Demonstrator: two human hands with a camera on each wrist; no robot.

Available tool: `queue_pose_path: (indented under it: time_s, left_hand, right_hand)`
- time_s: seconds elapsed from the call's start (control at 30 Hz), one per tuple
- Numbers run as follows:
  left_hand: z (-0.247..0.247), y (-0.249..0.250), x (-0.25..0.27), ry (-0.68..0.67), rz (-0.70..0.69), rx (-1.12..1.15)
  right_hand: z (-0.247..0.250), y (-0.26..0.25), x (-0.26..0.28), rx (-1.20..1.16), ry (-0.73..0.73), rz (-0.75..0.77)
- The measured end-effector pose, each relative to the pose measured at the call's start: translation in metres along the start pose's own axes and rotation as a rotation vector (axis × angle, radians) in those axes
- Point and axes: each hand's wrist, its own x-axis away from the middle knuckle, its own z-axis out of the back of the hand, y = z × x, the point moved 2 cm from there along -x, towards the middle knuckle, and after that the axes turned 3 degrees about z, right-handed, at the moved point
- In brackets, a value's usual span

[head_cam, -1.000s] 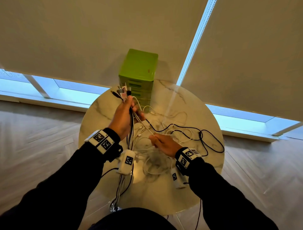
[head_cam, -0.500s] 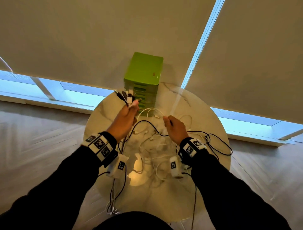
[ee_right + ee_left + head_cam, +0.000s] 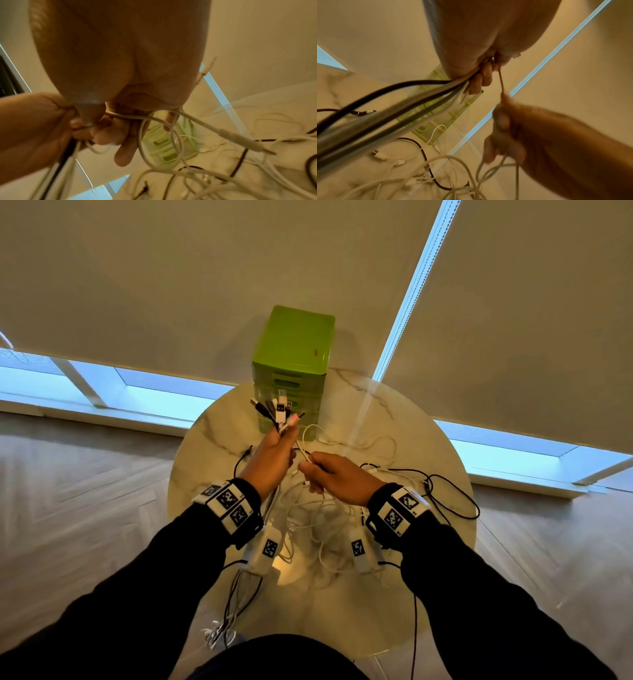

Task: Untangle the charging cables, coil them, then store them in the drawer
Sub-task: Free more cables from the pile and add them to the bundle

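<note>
My left hand (image 3: 274, 450) grips a bundle of black and white cables (image 3: 412, 97) above the round marble table (image 3: 428, 594), their plugs (image 3: 279, 409) sticking up in front of the green drawer unit (image 3: 294, 361). The bundle's long ends hang past my left wrist over the table's near edge. Just right of it, my right hand (image 3: 329, 474) pinches a white cable (image 3: 154, 119), which loops under its fingers. A tangle of white cables (image 3: 318, 518) and black cables (image 3: 445, 491) lies on the table beneath both hands.
The green drawer unit stands at the table's far edge with all drawers closed. Drawn roller blinds (image 3: 171, 285) and a low window strip (image 3: 120, 385) lie behind it. Wooden floor (image 3: 85, 491) surrounds the table.
My right hand has moved left and nearer, close beside my left hand, still holding a white cable. My left hand has kept its bundle raised.
</note>
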Motion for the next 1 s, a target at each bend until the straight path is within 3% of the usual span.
queue_pose_path:
  time_s: [0.17,0.4,0.5,0.57,0.7,0.77,0.9,1.0]
  left_hand:
    - [0.009,0.018,-0.002,0.094,-0.053,0.080]
    - [0.042,0.045,-0.003,0.144,-0.171,0.248]
    - [0.055,0.049,-0.006,0.207,-0.171,0.239]
    - [0.051,0.050,-0.002,0.179,-0.189,0.203]
    - [0.026,0.050,0.007,0.084,-0.215,0.047]
    - [0.016,0.046,0.007,0.062,-0.214,-0.011]
    - [0.001,0.043,0.007,0.017,-0.193,-0.053]
    - [-0.002,0.049,0.010,0.012,-0.220,-0.049]
  right_hand:
    - [0.001,0.043,0.008,0.169,-0.046,-0.089]
    - [0.020,0.084,0.028,0.124,0.007,-0.097]
    - [0.030,0.094,0.031,0.299,-0.048,-0.131]
    - [0.033,0.091,0.026,0.532,-0.053,-0.160]
    - [0.036,0.061,0.015,0.923,0.096,-0.187]
    - [0.034,0.034,0.011,0.894,0.123,-0.084]
    - [0.005,0.008,0.002,0.834,-0.014,0.036]
    - [-0.012,0.024,0.005,0.348,-0.105,-0.024]
